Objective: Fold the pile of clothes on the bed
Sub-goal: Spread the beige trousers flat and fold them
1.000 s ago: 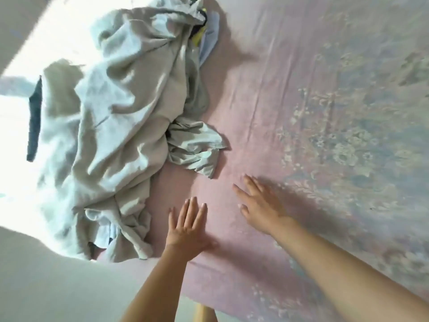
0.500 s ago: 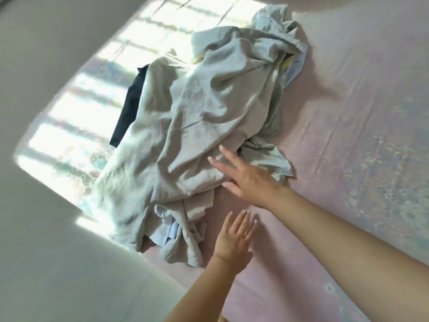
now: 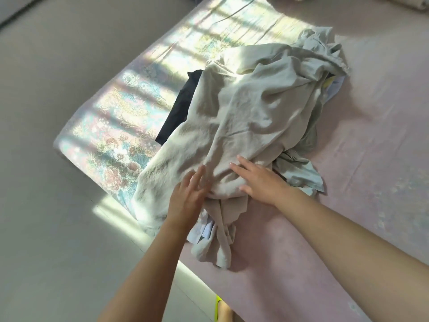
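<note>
A crumpled pile of clothes (image 3: 250, 108) lies on the bed near its left corner. A large pale grey-green garment covers most of it. A black garment (image 3: 181, 105) sticks out at the pile's left, and a light blue piece (image 3: 204, 231) shows at the near end. My left hand (image 3: 188, 196) lies with straight fingers on the near part of the grey-green garment. My right hand (image 3: 260, 182) rests flat on the same garment just to the right, fingers spread.
The bed (image 3: 348, 205) has a pink floral sheet, sunlit in stripes at the left corner. Grey floor (image 3: 58, 205) runs along the bed's left edge. Folded bedding (image 3: 404, 3) sits at the far right top.
Both hands moved from the bare sheet onto the pile. The left hand, which was beside the pile half a second ago, now lies on the garment. The view swung left.
</note>
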The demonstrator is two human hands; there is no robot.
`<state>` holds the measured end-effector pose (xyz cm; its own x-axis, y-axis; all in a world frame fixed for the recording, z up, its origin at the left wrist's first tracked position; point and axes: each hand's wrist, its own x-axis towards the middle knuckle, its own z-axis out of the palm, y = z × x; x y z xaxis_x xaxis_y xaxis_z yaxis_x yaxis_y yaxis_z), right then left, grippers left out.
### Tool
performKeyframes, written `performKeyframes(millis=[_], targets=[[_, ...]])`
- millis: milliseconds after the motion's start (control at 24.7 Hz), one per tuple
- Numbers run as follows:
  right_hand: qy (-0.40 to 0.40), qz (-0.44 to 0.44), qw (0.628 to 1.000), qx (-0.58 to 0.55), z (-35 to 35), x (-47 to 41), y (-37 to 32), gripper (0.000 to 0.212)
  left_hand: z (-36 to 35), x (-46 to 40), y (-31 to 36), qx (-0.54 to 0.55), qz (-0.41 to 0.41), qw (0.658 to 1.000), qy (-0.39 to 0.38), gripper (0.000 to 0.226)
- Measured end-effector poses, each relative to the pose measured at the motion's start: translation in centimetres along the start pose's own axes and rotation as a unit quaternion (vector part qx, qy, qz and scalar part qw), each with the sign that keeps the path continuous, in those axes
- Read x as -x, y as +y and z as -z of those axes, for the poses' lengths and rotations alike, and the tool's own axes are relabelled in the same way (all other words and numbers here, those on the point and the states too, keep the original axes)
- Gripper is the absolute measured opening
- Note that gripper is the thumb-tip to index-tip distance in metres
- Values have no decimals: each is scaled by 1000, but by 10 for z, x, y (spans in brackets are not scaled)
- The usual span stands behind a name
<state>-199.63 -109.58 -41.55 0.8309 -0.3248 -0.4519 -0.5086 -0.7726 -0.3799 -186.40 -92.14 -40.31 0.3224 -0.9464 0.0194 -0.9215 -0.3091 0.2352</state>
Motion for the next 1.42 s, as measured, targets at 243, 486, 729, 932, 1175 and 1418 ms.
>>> performKeyframes(millis=[243, 486, 729, 932, 1175, 1418], targets=[[103, -295, 665, -678, 26, 19, -12, 72, 16, 31, 83, 195, -100, 968, 122, 24], [215, -368, 594, -682, 59, 58, 22, 42, 28, 43, 119, 231, -129, 963, 47, 31], [219, -462, 655, -556, 30, 188, 83, 28, 38, 18, 113, 186, -113, 975, 50, 21], [183, -548, 711, -400, -20, 320, 127, 24, 25, -12, 160, 167, -169, 971, 20, 24], [-2, -627, 759, -176, -74, 423, 179, 21, -24, -24, 246, 141, -279, 947, -72, 33], [34, -435, 888, -144, -76, 349, 212, 73, -98, -55, 300, -42, -270, 919, -284, 69]])
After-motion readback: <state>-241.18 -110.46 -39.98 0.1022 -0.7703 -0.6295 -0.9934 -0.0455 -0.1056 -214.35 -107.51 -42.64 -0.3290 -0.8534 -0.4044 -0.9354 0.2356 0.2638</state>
